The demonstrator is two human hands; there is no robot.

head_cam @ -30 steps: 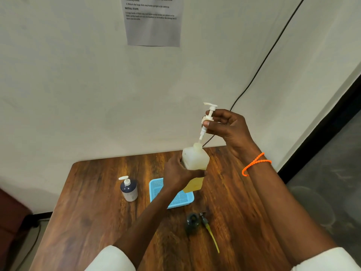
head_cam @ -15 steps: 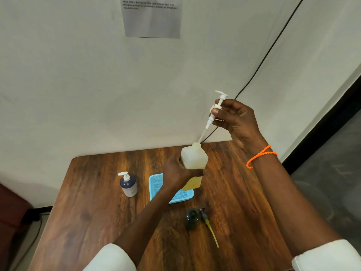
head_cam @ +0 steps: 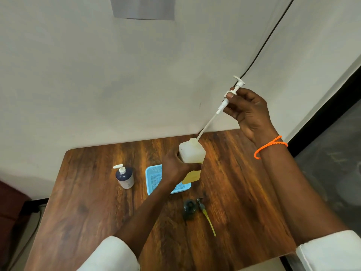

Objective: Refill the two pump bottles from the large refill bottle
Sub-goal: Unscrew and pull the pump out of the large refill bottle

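Brown wood table (head_cam: 97,202) is sitting by a plain wall. One left hand (head_cam: 175,167) is wrapping around the big refill bottle (head_cam: 192,153), holding it up over the blue basket (head_cam: 154,173). One right hand (head_cam: 248,112) is pinching the white pump (head_cam: 232,94), whose thin tube is dipping into the neck. Soap is probably making things slippery, so grabbing the bottle's flat sides looks safest.

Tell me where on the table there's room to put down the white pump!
Bare wood lies on the table right of the dark bottle and its loose pump, below the right hand. More lies near the front left edge, below the blue pump bottle. The middle is crowded: the blue basket, the left hand gripping the refill bottle.
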